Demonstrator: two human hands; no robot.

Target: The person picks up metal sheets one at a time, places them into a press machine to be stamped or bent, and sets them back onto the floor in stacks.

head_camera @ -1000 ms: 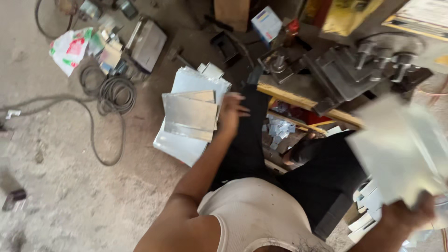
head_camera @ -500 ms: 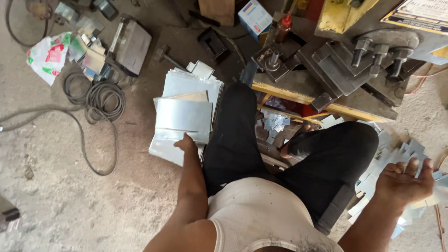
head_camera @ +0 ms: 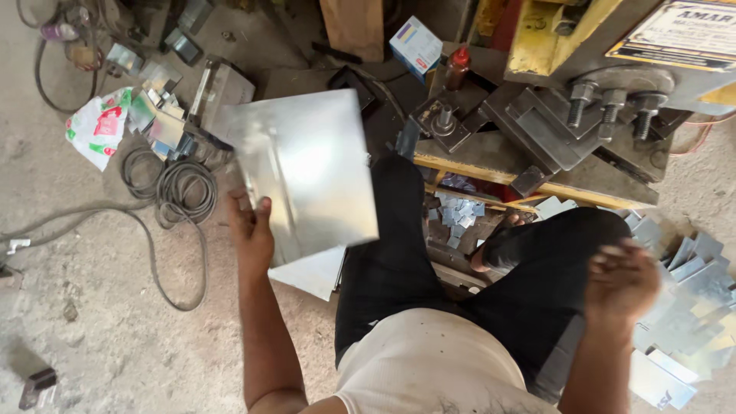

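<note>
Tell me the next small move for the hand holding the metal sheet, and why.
Probably swing the metal sheet across toward the press: the left hand holds it lifted off the stack, while the right hand is empty above the cut pieces.

The person wears a sleeveless white vest (head_camera: 429, 368), slightly creased, and black trousers (head_camera: 460, 268) covering both legs. Both arms are bare from shoulder to wrist. The left hand (head_camera: 251, 230) and right hand (head_camera: 622, 282) are ungloved.
</note>
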